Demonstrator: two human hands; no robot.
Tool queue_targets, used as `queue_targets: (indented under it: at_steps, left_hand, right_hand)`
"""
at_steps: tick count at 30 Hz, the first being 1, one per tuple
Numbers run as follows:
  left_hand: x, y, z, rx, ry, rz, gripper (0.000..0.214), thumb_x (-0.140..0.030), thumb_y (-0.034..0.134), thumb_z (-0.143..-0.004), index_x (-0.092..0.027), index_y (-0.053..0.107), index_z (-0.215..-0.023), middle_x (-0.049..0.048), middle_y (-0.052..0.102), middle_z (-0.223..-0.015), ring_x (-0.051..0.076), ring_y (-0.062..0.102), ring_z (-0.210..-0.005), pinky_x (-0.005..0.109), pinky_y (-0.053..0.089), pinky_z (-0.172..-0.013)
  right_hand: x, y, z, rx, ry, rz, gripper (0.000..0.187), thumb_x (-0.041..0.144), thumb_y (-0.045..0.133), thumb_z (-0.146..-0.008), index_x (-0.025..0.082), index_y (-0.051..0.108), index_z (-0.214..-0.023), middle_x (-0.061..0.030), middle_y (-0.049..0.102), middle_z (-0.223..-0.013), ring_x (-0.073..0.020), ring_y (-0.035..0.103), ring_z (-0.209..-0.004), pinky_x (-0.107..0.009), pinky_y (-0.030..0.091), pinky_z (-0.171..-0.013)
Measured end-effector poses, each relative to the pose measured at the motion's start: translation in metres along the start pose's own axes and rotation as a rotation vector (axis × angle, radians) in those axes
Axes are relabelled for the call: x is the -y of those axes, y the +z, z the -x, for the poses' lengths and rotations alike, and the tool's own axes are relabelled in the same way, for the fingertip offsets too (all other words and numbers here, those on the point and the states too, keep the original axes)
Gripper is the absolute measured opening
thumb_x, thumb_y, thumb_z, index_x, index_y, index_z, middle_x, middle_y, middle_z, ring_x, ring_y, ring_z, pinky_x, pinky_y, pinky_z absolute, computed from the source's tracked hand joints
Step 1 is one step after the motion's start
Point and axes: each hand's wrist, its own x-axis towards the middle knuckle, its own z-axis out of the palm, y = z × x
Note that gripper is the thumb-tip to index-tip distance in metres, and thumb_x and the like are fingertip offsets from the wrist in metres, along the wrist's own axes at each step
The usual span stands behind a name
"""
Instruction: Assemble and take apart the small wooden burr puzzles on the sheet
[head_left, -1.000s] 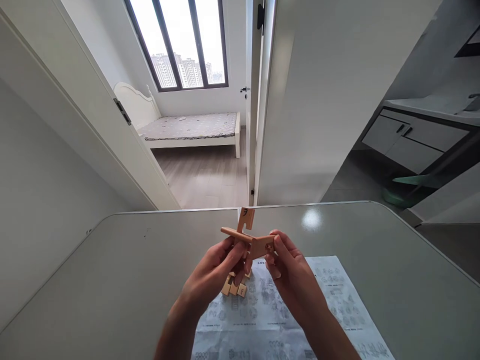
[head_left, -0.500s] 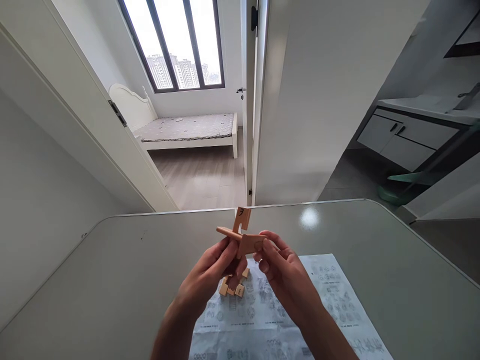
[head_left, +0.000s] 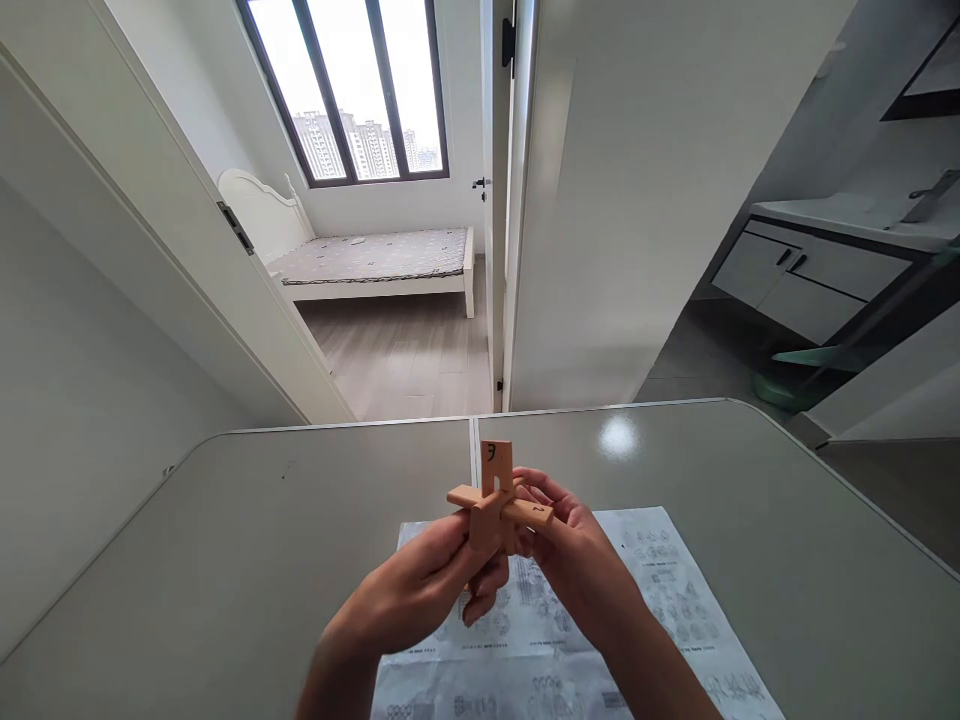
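Observation:
Both hands hold a cluster of interlocked wooden puzzle pieces [head_left: 487, 520] above the table. One piece stands upright with a dark number mark near its top, and another, also marked, points to the right. My left hand [head_left: 427, 580] grips the cluster from the left and below, its thumb against the wood. My right hand [head_left: 566, 535] is closed around the right side, fingers behind the pieces. Under the hands lies a printed instruction sheet [head_left: 675, 610] with small diagrams. Only a sliver of the loose wooden pieces on it shows behind my left fingers.
The grey table [head_left: 225, 560] has a raised pale edge and a seam running away from me. Beyond it are an open doorway with a bed [head_left: 375, 255], a white wall, and a washbasin cabinet [head_left: 810, 265] at the right.
The wooden cluster has turned and come slightly lower and to the right; its upright piece now faces me. My left hand has shifted right, covering the loose pieces on the sheet.

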Motion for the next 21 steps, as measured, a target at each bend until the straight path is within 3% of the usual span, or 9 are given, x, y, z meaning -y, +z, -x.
queue_targets:
  at_steps: [4,8,14,18,21]
  left_hand:
    - [-0.003,0.007,0.001,0.013,-0.039,-0.096,0.038,-0.048,0.037,-0.110,-0.019,0.057,-0.096,-0.0045,0.044,-0.065,0.011,0.039,-0.055,0.029,0.040,-0.060]
    - [-0.004,0.014,-0.002,0.028,-0.071,-0.182,0.040,-0.043,0.036,-0.110,-0.021,0.050,-0.080,-0.0030,0.051,-0.059,0.012,0.045,-0.055,0.029,0.045,-0.066]
    - [-0.003,0.014,-0.005,0.040,-0.076,-0.184,0.027,-0.037,0.043,-0.108,-0.020,0.060,-0.098,-0.0039,0.054,-0.057,0.012,0.047,-0.053,0.026,0.043,-0.060]
    - [0.001,0.013,-0.010,-0.026,-0.083,-0.201,0.032,-0.042,0.047,-0.106,-0.018,0.064,-0.094,-0.0018,0.059,-0.064,0.012,0.052,-0.056,0.025,0.044,-0.060]
    - [0.004,0.013,-0.012,-0.117,-0.114,-0.264,0.032,-0.044,0.048,-0.104,-0.018,0.066,-0.099,-0.0006,0.063,-0.072,0.011,0.055,-0.058,0.024,0.046,-0.060]
  right_hand:
    - [0.001,-0.004,-0.001,0.037,0.043,-0.015,0.035,0.033,0.095,-0.074,0.023,0.079,-0.103,0.0005,0.074,-0.088,-0.0093,0.055,-0.065,-0.020,0.045,-0.060]
    - [0.005,-0.008,-0.001,0.043,0.058,-0.049,0.037,0.042,0.095,-0.074,0.023,0.079,-0.101,0.0027,0.068,-0.075,-0.0075,0.045,-0.053,-0.020,0.037,-0.049]
    - [0.017,-0.010,0.004,0.028,-0.008,0.042,0.036,0.048,0.093,-0.076,0.022,0.076,-0.095,-0.0007,0.071,-0.081,-0.0138,0.060,-0.069,-0.022,0.047,-0.061]
    - [0.036,-0.018,0.009,-0.023,-0.113,0.224,0.035,0.050,0.090,-0.078,0.023,0.074,-0.094,0.0003,0.068,-0.080,-0.0141,0.058,-0.066,-0.023,0.045,-0.058]
    - [0.053,-0.029,0.012,-0.085,-0.230,0.486,0.034,0.052,0.088,-0.081,0.023,0.074,-0.093,0.0023,0.064,-0.069,-0.0146,0.054,-0.060,-0.027,0.046,-0.059]
